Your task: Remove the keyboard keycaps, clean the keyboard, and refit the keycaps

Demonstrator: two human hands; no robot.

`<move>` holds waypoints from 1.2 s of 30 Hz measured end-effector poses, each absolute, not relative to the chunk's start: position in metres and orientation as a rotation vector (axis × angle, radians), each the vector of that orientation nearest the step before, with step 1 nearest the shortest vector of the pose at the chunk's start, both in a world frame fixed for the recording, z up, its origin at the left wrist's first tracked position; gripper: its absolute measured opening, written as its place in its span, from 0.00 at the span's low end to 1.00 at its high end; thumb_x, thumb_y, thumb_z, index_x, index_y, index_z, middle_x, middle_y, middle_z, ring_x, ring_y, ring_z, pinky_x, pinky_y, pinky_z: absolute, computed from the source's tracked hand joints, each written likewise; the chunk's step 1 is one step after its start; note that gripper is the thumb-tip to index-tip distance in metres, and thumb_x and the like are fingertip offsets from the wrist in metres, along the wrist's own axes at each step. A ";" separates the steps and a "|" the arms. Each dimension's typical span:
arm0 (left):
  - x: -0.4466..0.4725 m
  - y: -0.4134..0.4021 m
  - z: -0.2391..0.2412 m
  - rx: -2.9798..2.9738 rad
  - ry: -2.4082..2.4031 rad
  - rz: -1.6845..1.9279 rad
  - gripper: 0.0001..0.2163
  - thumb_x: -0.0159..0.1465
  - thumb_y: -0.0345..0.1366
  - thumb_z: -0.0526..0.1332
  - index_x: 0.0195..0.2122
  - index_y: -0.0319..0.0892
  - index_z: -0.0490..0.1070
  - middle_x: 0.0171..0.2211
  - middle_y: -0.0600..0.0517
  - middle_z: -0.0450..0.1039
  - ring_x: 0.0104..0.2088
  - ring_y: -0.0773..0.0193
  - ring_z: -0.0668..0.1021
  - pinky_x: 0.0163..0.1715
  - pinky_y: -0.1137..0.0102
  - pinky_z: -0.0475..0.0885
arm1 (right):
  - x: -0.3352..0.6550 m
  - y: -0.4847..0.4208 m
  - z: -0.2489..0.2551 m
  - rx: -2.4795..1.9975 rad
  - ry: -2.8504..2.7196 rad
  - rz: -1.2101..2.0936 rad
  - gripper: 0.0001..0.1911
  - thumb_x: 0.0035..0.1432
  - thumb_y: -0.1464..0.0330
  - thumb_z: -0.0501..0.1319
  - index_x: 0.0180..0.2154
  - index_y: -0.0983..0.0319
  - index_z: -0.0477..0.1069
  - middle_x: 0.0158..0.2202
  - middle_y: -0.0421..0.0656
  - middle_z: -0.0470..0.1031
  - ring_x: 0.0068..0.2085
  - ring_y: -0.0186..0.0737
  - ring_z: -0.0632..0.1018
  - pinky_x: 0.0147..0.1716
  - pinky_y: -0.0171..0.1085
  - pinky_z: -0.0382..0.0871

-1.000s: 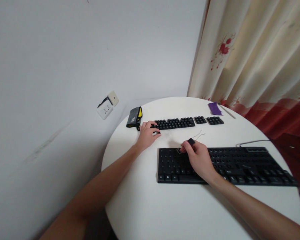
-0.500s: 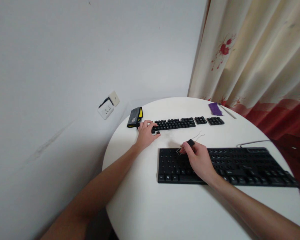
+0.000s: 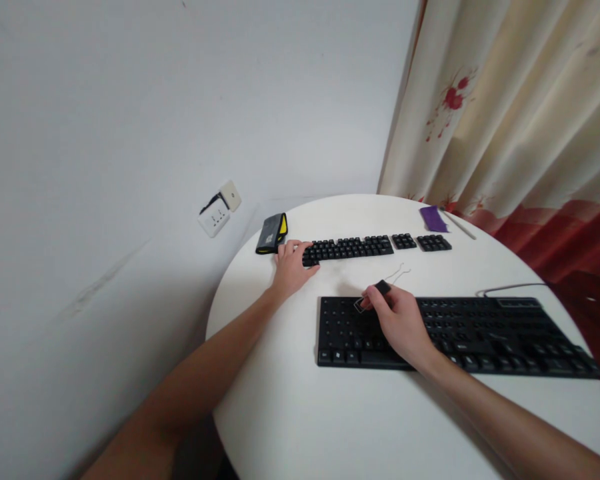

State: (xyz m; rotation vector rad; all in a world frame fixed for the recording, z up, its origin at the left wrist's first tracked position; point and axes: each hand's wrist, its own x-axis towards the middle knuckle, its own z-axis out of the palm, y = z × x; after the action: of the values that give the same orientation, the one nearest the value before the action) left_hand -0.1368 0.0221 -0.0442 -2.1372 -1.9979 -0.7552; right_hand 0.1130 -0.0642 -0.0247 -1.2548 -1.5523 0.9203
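Note:
My left hand (image 3: 291, 268) rests at the left end of a block of loose black keycaps (image 3: 350, 248), fingers apart. Its index finger lies along the top of the block, while the thumb touches a keycap (image 3: 312, 263) at the lower left corner. My right hand (image 3: 397, 312) is closed around a keycap puller (image 3: 382, 287) with a black handle and thin wire prongs at both ends. It hovers over the left part of a black keyboard (image 3: 475, 333). Small bare key stems show at the keyboard's upper left; keycaps line its bottom row.
Two smaller keycap groups (image 3: 433, 243) lie right of the main block. A grey and yellow pouch (image 3: 271, 233) sits by the wall. Farther right are a purple cloth (image 3: 433, 219) and a thin stick-like tool (image 3: 459, 224). The keyboard cable (image 3: 513, 287) runs off the right side of the round white table (image 3: 280, 413).
My left thumb has moved slightly, and the keycap beside it now sits against the block instead of just below it. My right hand and the keycap puller stay nearly still.

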 end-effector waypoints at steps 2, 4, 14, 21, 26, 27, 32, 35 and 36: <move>-0.138 0.022 -0.044 -2.134 -2.003 -0.756 0.27 0.55 0.41 0.69 0.56 0.50 0.68 0.54 0.47 0.65 0.53 0.47 0.66 0.50 0.56 0.64 | 0.113 -0.064 -0.025 -1.253 -1.559 0.922 0.20 0.63 0.57 0.56 0.26 0.61 0.75 0.30 0.45 0.80 0.35 0.46 0.78 0.40 0.41 0.67; -0.138 0.022 -0.044 -2.127 -2.014 -0.751 0.27 0.54 0.41 0.69 0.56 0.50 0.68 0.53 0.47 0.65 0.53 0.47 0.66 0.50 0.55 0.64 | 0.113 -0.065 -0.025 -1.255 -1.565 0.923 0.20 0.63 0.57 0.56 0.26 0.61 0.75 0.29 0.45 0.80 0.34 0.46 0.78 0.39 0.41 0.67; -0.138 0.021 -0.044 -2.123 -2.019 -0.766 0.27 0.54 0.40 0.69 0.56 0.49 0.68 0.53 0.46 0.66 0.52 0.47 0.67 0.50 0.55 0.65 | 0.114 -0.063 -0.026 -1.253 -1.549 0.933 0.20 0.63 0.57 0.56 0.26 0.61 0.75 0.30 0.45 0.80 0.34 0.45 0.78 0.40 0.42 0.68; -0.137 0.020 -0.043 -2.125 -2.017 -0.809 0.27 0.54 0.39 0.69 0.56 0.48 0.68 0.53 0.46 0.66 0.52 0.46 0.67 0.52 0.54 0.64 | 0.115 -0.063 -0.017 -1.248 -1.529 0.929 0.19 0.63 0.57 0.56 0.27 0.62 0.75 0.30 0.45 0.80 0.34 0.44 0.78 0.38 0.40 0.67; -0.120 0.004 -0.031 -2.522 -1.696 -1.016 0.17 0.61 0.34 0.62 0.53 0.44 0.69 0.45 0.48 0.71 0.47 0.56 0.72 0.51 0.61 0.67 | 0.131 -0.053 -0.004 -1.265 -1.627 0.868 0.18 0.63 0.57 0.57 0.33 0.62 0.77 0.28 0.42 0.78 0.29 0.40 0.75 0.31 0.37 0.65; -0.115 -0.002 -0.027 -2.678 -1.586 -1.031 0.14 0.63 0.33 0.60 0.51 0.43 0.70 0.41 0.49 0.73 0.43 0.59 0.73 0.47 0.64 0.68 | 0.135 -0.051 -0.002 -1.248 -1.681 0.874 0.18 0.63 0.57 0.56 0.33 0.62 0.77 0.28 0.42 0.77 0.28 0.40 0.74 0.30 0.37 0.64; -0.088 -0.030 -0.013 -3.159 -1.038 -0.803 0.08 0.68 0.35 0.56 0.39 0.42 0.74 0.35 0.50 0.75 0.39 0.62 0.75 0.44 0.66 0.68 | 0.144 -0.048 0.005 -1.079 -1.966 0.931 0.16 0.64 0.59 0.56 0.33 0.62 0.75 0.30 0.42 0.77 0.33 0.40 0.75 0.35 0.37 0.66; -0.082 -0.037 -0.013 -3.209 -0.973 -0.699 0.09 0.69 0.36 0.55 0.36 0.41 0.74 0.32 0.50 0.74 0.37 0.62 0.74 0.44 0.66 0.68 | 0.143 -0.052 0.009 -0.954 -2.065 0.976 0.12 0.65 0.62 0.57 0.37 0.61 0.74 0.34 0.42 0.78 0.37 0.40 0.76 0.40 0.38 0.67; -0.081 -0.038 -0.014 -3.213 -0.972 -0.674 0.10 0.69 0.36 0.55 0.36 0.41 0.74 0.32 0.50 0.73 0.36 0.62 0.74 0.43 0.66 0.68 | 0.142 -0.054 0.010 -0.932 -2.087 0.987 0.11 0.65 0.62 0.57 0.37 0.61 0.74 0.34 0.42 0.78 0.37 0.40 0.76 0.40 0.38 0.67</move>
State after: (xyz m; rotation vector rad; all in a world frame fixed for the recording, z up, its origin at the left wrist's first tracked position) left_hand -0.0814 -0.0377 -0.0142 -3.2128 -0.9721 -0.6741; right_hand 0.1424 -0.0536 0.0103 -0.9322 -2.0868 0.9868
